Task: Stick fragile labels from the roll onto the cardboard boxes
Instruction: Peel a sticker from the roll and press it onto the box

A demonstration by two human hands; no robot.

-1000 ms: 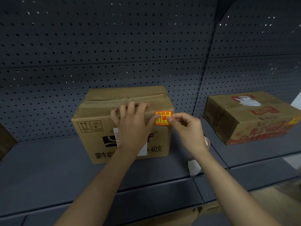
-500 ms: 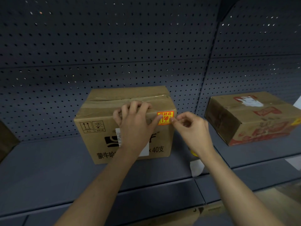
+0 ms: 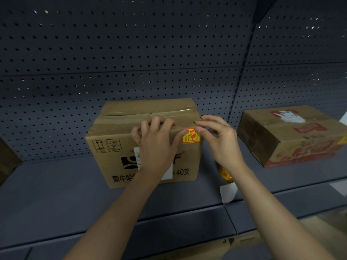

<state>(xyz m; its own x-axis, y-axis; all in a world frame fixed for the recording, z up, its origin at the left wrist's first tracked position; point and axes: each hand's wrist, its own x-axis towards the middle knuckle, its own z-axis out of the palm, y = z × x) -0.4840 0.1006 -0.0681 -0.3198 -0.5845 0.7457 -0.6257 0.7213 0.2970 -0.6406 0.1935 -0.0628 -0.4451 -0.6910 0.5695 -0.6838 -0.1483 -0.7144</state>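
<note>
Gripping top edge of brown cardboard box (image 3: 112, 128) with left hand (image 3: 157, 145). Pressing orange-red square fragile label (image 3: 191, 136), beside left thumb, with loose-fingered right hand (image 3: 221, 145); guessing flimsy, best pinching corners.

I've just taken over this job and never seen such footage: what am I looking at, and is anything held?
No machine here: each grip is a person's bare hand, filmed by one head-worn camera looking forward and down. The left grip steadies the cardboard box on the shelf, fingers curled over its top edge. The right grip touches the top of the fragile label at the box's upper right corner. The label roll lies behind the right wrist; a second box sits further right.
</note>
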